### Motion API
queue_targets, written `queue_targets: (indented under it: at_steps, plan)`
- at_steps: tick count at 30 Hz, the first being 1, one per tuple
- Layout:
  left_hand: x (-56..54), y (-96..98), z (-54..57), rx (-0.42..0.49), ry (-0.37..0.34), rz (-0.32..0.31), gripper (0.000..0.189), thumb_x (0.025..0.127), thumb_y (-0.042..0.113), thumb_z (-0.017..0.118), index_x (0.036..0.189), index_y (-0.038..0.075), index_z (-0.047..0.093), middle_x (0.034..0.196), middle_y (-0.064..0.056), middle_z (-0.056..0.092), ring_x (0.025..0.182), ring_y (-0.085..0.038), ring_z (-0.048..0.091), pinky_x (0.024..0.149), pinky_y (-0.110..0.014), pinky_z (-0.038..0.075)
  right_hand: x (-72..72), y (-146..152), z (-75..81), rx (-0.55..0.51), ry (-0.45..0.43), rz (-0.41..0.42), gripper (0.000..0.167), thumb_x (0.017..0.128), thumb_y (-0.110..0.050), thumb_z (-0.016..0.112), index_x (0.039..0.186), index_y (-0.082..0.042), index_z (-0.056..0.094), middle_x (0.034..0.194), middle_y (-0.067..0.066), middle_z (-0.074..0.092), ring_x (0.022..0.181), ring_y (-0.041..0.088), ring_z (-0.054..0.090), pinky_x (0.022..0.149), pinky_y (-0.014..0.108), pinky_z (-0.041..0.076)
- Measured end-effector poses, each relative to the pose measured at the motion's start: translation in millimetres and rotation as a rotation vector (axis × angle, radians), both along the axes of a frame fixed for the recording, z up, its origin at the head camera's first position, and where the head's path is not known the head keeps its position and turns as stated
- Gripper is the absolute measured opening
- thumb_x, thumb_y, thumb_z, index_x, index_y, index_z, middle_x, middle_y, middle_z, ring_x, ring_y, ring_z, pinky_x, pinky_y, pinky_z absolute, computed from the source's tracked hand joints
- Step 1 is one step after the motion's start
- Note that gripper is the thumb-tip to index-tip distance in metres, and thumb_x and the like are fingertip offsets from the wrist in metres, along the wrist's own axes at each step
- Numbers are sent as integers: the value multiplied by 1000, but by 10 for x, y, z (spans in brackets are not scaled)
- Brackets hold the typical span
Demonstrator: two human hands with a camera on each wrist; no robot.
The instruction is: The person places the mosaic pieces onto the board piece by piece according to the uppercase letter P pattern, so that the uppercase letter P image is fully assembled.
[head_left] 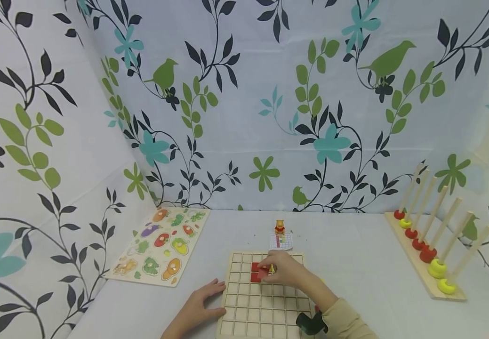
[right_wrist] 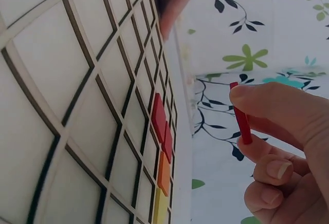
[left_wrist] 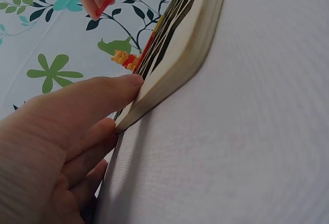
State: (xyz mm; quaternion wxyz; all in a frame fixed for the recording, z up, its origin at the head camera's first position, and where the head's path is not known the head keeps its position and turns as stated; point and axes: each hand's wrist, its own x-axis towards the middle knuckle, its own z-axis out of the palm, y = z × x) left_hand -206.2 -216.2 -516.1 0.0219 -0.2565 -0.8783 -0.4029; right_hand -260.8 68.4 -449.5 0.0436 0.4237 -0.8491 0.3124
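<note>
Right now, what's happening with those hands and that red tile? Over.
Right hand pinching red tile, clear of grid board. Left hand touching board's edge. Two placed tiles, also red, in cells. Nothing seen blocking.

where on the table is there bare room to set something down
The widest patch of table lies between the grid board and peg stand. A narrower strip separates board and puzzle. Crowded: around the right hand, figurine and card.

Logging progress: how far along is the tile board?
Looks done: two red tiles, an orange tile and a yellow tile sit in the grid board.
In hand: the right hand pinches another red tile.
Remaining: seating that tile, apparently; many cells hold none.
</note>
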Motion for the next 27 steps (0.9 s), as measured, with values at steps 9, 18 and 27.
queue_targets:
  at_steps: [9,18,27]
  plan:
    - [-2,9,-26,-8,-31,14,59,73,38,72,117,2,58,123,-6,53,118,-35,40,94,-54,30,57,-123,-82,25,-97,-40,15,75,-8,70,89,-3,69,75,-5,55,70,16,53,55,17,42]
    - [-3,5,-1,-14,-5,23,58,72,36,72,116,2,58,122,-9,54,117,-36,41,93,-54,31,43,-206,-94,44,-129,-69,15,72,-11,75,83,-4,67,75,-6,57,72,9,53,62,18,46]
    - [-1,2,-5,18,-19,8,56,71,31,75,116,3,58,122,-9,54,118,-37,40,94,-53,30,59,-253,-156,110,-131,-89,19,67,-14,78,78,-8,64,72,-10,56,68,4,49,62,20,44]
